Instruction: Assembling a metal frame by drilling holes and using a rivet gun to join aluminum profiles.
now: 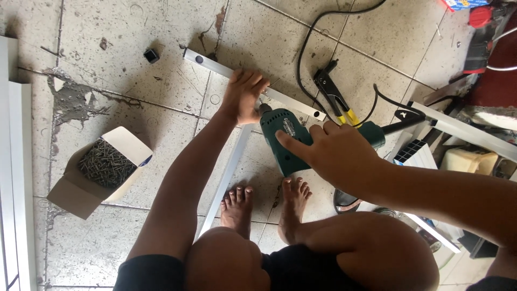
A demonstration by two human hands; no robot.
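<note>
**Drill at an aluminium joint, seen from above**

Drill (288, 137), green-bodied, lies nearly level over the tiled floor (134, 32), its nose pointing at the spot where two pale aluminium bars meet. The right hand (336, 156) wraps the rear of the drill body, fingers closed around it and the forefinger laid straight along its flank. The left hand (243, 96) sits just beyond the drill's nose, fingers curled down over the cross bar (215, 66); whether the fingertips also pinch a screw cannot be told. A second bar (229, 172) runs from under the nose back toward the bare feet (266, 207). To the left of the drill, well apart, an open cardboard box of dark screws (102, 164) stands on the tiles. Beyond the drill, near its black cord (309, 48), lies a hand riveter with yellow grips (335, 97).

Judged from this pose, good work calls for the bit square to the bar face, steady pressure along the drill's axis, the left fingers kept clear of the tip, and the cross bar pinned firmly so that it does not skate across the tiles.
</note>
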